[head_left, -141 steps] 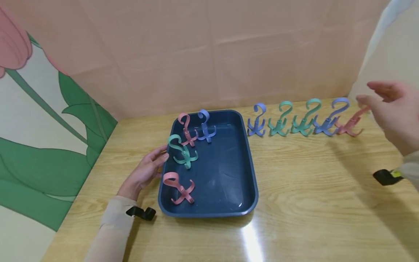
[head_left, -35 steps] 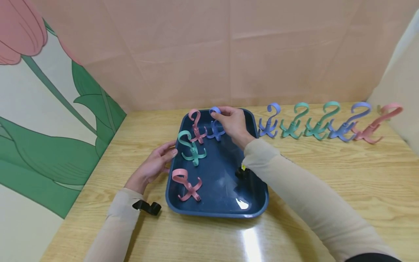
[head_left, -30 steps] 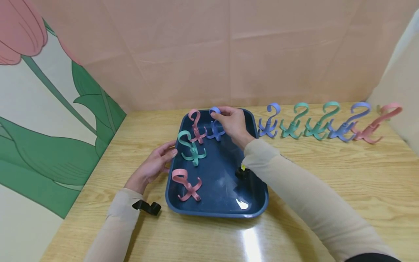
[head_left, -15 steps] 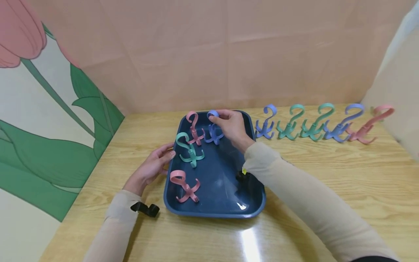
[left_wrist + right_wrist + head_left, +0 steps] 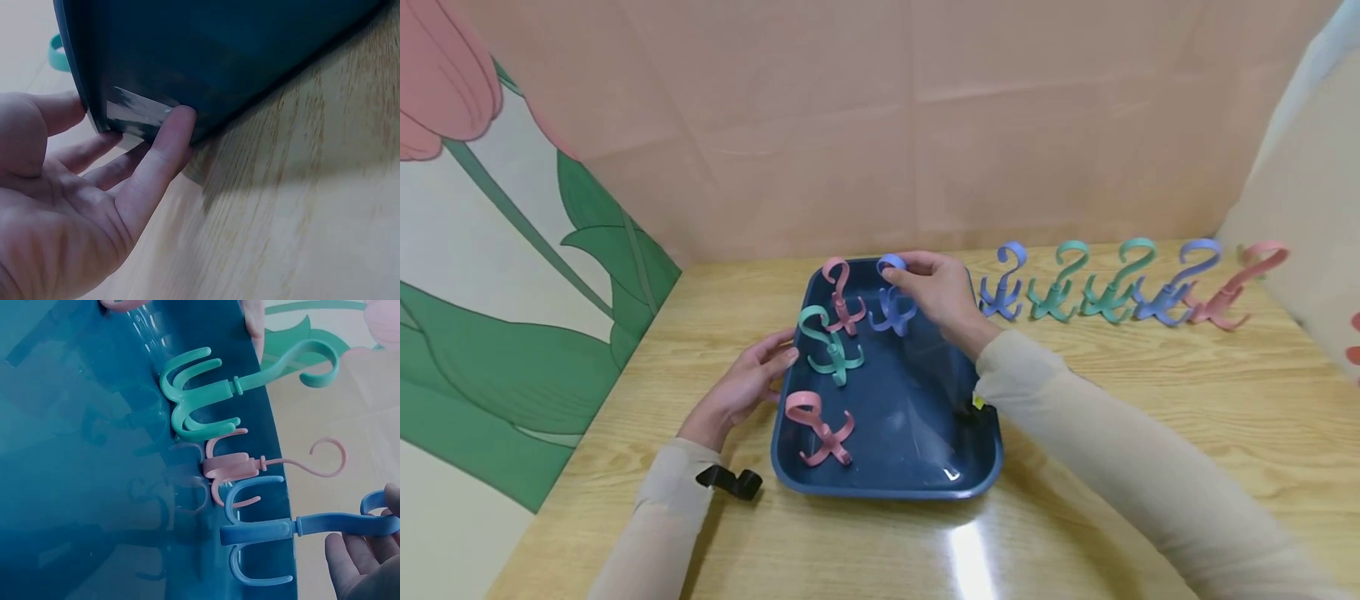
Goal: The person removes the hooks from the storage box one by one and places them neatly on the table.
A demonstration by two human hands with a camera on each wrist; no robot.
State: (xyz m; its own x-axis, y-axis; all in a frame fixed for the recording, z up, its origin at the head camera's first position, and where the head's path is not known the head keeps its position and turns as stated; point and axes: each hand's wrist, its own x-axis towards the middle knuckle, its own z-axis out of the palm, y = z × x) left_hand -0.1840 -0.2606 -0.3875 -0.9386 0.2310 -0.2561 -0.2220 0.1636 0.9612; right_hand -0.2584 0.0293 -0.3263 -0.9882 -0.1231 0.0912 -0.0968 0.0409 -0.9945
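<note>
Inside the dark blue plastic tray (image 5: pixel 917 492), a periwinkle-blue four-prong swivel hook (image 5: pixel 892 310) stands at the back. My right hand (image 5: pixel 942 292) pinches its curved top between thumb and fingers; the right wrist view shows the blue hook (image 5: pixel 257 532) with its prongs over the tray. Beside it are a pink hook (image 5: pixel 846 312) and a green hook (image 5: pixel 835 358); another pink hook (image 5: pixel 827 437) lies tilted near the front left. My left hand (image 5: pixel 748 379) holds the tray's left side, thumb at the rim and fingers against the outer wall (image 5: pixel 250 56).
Right of the tray, a row of similar hooks runs along the back of the wooden table (image 5: pixel 1112 400): a blue hook (image 5: pixel 1002 292), two green, a blue and a pink hook (image 5: pixel 1225 296) at the end. A pink sheet (image 5: pixel 865 150) hangs behind.
Earlier my right hand was at the far-right pink hook; since then it came to the tray and took the blue hook's top. Over the last half second that hook shifted slightly rightward.
</note>
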